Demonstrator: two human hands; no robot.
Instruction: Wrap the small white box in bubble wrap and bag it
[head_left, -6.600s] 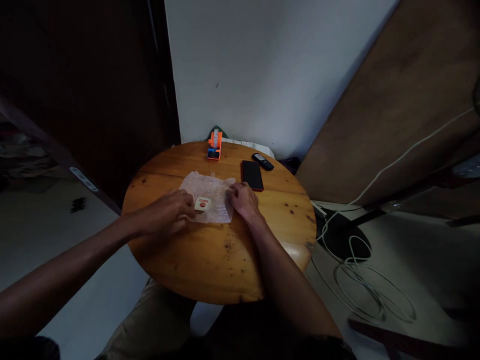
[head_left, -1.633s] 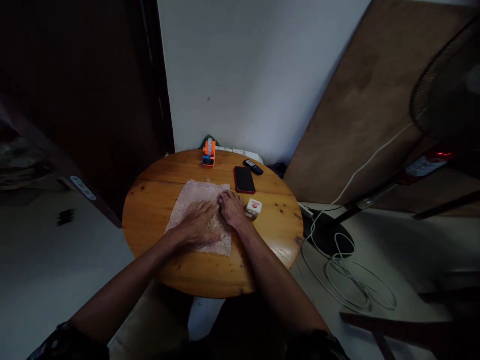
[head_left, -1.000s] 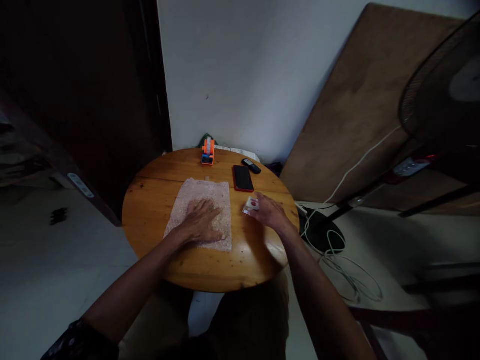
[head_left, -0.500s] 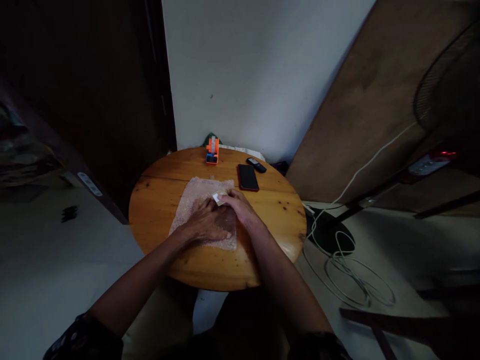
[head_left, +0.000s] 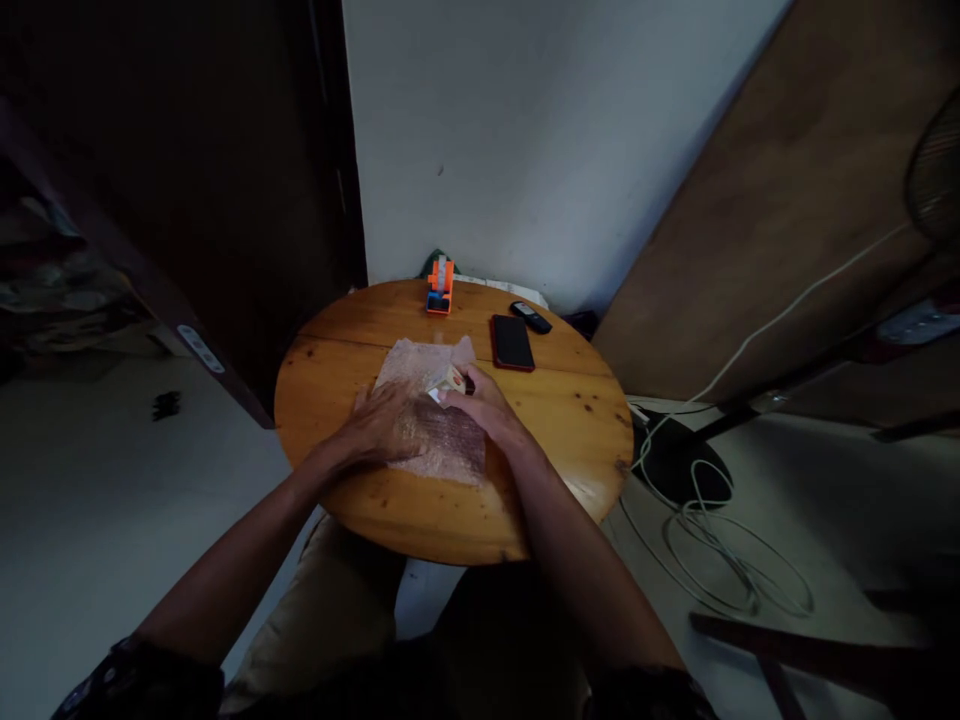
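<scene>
A sheet of bubble wrap [head_left: 450, 455] lies on the round wooden table [head_left: 555, 430]. My left hand [head_left: 379, 422] rests on its left part with the fingers spread, slightly blurred. In my right hand [head_left: 484, 402] is a small white box [head_left: 448, 382] with an orange-brown mark, gripped between thumb and fingers. The box is over the middle of the sheet, tilted; whether it touches the wrap I cannot tell.
An orange and blue tape dispenser [head_left: 440, 287] stands at the table's far edge. A dark phone with a red edge [head_left: 513, 342] and a black remote-like handset [head_left: 531, 317] lie right of it. A coiled white cable [head_left: 720, 545] is on the floor by a fan.
My left hand has slid left across the bubble wrap, away from the box. My right hand has turned the box so more of it shows. The whole view has shifted slightly.
</scene>
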